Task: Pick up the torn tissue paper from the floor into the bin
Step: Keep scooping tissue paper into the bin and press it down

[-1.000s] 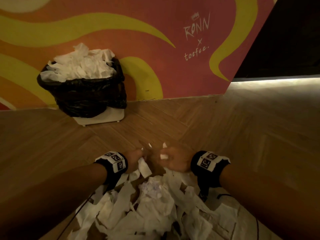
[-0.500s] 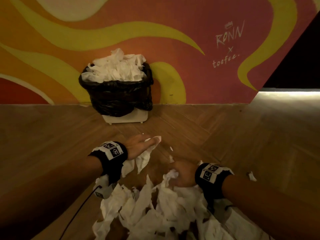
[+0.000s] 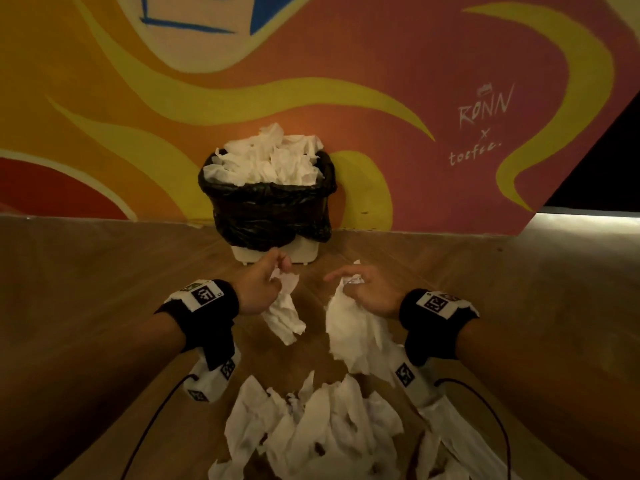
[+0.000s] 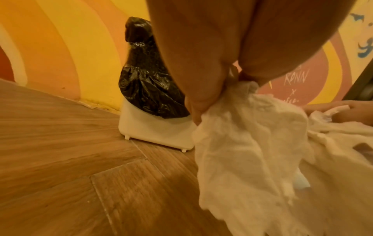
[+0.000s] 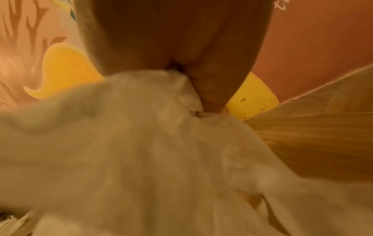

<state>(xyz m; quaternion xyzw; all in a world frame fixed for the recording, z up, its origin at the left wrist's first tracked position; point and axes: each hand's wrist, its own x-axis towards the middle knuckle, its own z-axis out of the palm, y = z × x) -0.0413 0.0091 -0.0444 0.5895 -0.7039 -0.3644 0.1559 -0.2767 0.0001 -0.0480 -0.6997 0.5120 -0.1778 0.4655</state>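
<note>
Left hand and right hand each pinching torn tissue, lifted clear, probably bound for the heaped bin.

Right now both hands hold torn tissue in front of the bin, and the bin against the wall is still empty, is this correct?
Not quite. The bin is not empty: the head view shows white tissue heaped above its rim. The rest stands: the left hand and the right hand each hold torn tissue in front of it.
</note>
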